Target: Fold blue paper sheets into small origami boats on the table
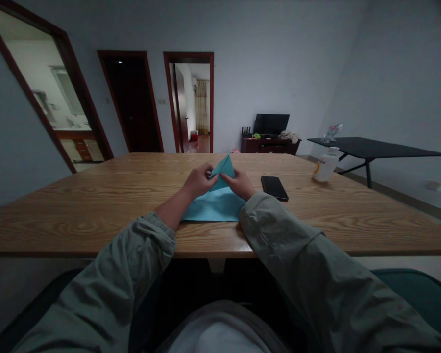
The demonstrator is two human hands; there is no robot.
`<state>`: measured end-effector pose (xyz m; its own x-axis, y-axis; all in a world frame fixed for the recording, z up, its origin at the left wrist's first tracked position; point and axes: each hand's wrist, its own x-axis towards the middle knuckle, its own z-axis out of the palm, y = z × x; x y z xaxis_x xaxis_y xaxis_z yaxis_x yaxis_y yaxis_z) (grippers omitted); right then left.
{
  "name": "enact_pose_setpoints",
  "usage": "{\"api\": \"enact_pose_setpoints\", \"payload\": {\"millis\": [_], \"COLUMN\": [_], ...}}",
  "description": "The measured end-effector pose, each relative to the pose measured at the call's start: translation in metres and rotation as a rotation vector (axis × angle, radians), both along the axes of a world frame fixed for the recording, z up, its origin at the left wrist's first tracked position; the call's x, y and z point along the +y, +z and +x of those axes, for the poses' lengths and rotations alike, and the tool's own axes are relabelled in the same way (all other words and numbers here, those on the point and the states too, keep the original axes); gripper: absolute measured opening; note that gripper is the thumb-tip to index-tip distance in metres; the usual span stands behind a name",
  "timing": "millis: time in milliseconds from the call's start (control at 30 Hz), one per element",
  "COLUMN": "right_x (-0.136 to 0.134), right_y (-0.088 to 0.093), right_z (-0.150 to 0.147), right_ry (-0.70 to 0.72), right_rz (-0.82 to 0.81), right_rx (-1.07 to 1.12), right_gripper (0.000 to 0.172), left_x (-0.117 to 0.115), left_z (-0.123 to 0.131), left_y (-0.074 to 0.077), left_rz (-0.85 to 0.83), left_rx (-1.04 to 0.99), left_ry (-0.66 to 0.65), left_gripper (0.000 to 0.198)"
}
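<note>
the left hand (pixel 197 180) and right hand (pixel 240 184) grasp a sheet of blue paper (pixel 215 206) lying on the tabletop (pixel 95 220), its folded corner raised between them. an even, steady pinch keeps the edges lined up. the grip itself is partly hidden behind the paper, so it is hard to make out. a phone (pixel 274 188) lies just right of the paper.

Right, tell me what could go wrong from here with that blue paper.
The left hand and right hand pinch a raised fold of the blue paper, so pulling unevenly could skew or tear it. The right sleeve lies against the paper's edge and might drag it out of place. The phone sits close by on the right, so the right hand could knock it.
</note>
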<state>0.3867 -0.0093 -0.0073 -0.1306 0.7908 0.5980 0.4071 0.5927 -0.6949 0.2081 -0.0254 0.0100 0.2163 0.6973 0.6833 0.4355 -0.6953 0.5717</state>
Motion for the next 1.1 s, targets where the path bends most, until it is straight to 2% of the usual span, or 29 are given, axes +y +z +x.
{"api": "enact_pose_setpoints", "payload": {"millis": [133, 233, 300, 467, 633, 767, 933, 1100], "right_x": [-0.003, -0.008, -0.011, -0.014, -0.014, -0.013, -0.012, -0.012], "right_y": [0.001, 0.003, 0.005, 0.001, -0.007, -0.010, -0.009, -0.007], "right_z": [-0.003, -0.007, -0.010, -0.019, -0.032, -0.039, -0.035, -0.029], "right_ry": [-0.151, -0.256, -0.269, -0.156, 0.037, 0.133, 0.104, -0.059], "right_rz": [0.081, 0.136, 0.168, 0.230, 0.252, 0.247, 0.227, 0.202], "right_rx": [-0.110, -0.191, -0.230, -0.267, -0.245, -0.229, -0.205, -0.184], "right_gripper": [0.023, 0.027, 0.029, 0.047, 0.073, 0.077, 0.072, 0.068], "left_x": [0.001, 0.003, 0.005, 0.005, 0.012, 0.022, 0.018, 0.012], "left_z": [0.005, 0.010, 0.011, 0.012, 0.021, 0.026, 0.023, 0.022], "left_y": [-0.005, -0.006, -0.005, -0.002, -0.013, -0.021, -0.016, -0.011], "left_rz": [-0.034, -0.046, -0.036, -0.053, -0.136, -0.159, -0.141, -0.101], "left_rx": [0.004, -0.037, -0.068, -0.063, -0.172, -0.183, -0.212, -0.228], "left_ry": [-0.053, -0.077, -0.079, -0.050, -0.254, -0.319, -0.282, -0.090], "left_gripper": [0.023, 0.027, 0.027, 0.034, 0.049, 0.053, 0.050, 0.050]}}
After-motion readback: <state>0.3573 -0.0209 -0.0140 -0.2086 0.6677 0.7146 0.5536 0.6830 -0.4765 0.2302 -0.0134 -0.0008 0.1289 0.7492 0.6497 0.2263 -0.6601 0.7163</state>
